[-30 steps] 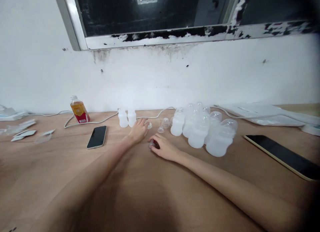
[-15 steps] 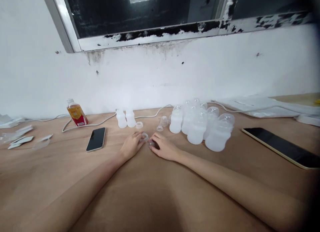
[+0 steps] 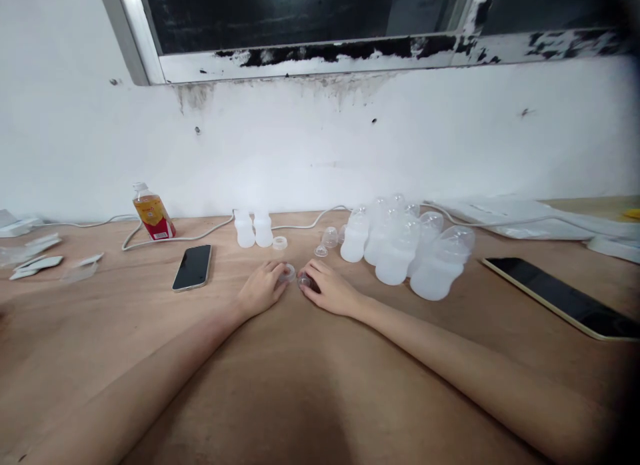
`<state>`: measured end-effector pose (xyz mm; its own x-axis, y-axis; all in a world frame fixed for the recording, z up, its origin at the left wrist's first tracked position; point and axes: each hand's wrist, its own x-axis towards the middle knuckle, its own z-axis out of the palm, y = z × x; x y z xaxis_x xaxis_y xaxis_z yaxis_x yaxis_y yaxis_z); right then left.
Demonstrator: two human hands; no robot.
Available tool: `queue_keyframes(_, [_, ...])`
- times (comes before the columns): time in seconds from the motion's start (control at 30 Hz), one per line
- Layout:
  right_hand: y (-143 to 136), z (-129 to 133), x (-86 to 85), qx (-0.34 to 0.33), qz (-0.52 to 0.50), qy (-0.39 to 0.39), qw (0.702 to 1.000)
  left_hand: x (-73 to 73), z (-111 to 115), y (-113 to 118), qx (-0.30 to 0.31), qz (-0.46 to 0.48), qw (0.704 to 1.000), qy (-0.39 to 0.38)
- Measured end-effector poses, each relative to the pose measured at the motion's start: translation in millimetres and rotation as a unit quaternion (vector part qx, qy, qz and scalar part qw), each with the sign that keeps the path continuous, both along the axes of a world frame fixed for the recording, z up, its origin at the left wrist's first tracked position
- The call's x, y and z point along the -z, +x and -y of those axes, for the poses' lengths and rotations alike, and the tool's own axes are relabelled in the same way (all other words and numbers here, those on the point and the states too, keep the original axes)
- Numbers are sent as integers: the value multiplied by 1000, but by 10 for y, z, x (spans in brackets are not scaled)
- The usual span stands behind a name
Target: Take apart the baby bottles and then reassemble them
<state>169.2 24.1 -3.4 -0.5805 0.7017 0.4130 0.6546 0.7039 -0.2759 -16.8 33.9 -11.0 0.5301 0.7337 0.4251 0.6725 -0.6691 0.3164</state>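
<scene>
My left hand point(image 3: 261, 288) rests on the table with its fingers closed on a translucent bottle collar ring point(image 3: 289, 273). Facing it, my right hand point(image 3: 327, 289) grips a clear baby bottle nipple point(image 3: 303, 279), partly hidden by the fingers. A small gap separates ring and nipple. Just beyond the left hand stand two open white baby bottles point(image 3: 245, 230), with another collar ring point(image 3: 280, 243) lying beside them. Past the right hand are a clear dome cap point(image 3: 329, 237) and a loose nipple point(image 3: 321, 251). Several baby bottles with clear domed caps point(image 3: 395, 255) stand grouped to the right.
A phone point(image 3: 193, 267) and a drink bottle point(image 3: 154, 215) are on the left, near a white cable point(image 3: 205, 239). Plastic packets point(image 3: 37, 267) lie far left. A tablet-like device point(image 3: 560, 297) and white plastic bags point(image 3: 510, 218) occupy the right side.
The camera view has shifted slightly. The ring and the nipple, close together before, are now a little further apart. Both hands keep their hold.
</scene>
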Motion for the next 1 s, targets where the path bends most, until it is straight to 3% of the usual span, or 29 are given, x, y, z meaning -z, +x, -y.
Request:
queue_keyframes(0.3, [-2,8,9,-1,0,0,1000,13,0,-9,-5,26,999,-26])
queue_keyframes(0.4, [2,11,7,10,-37,-13,999,29,-31,-18,-22,149,984,-95])
queue_keyframes(0.5, [9,-25,15,21,-116,-34,992,23,-70,-14,-24,295,942,-159])
queue_keyframes(0.7, [42,-149,59,65,-282,-131,948,-38,-55,9,-13,395,866,-306])
queue_keyframes(0.87, [76,-199,69,78,-336,-179,921,-45,-43,29,2,416,853,-316])
queue_keyframes(1.0, [69,-226,75,78,-398,-249,880,-38,-57,34,4,397,859,-323])
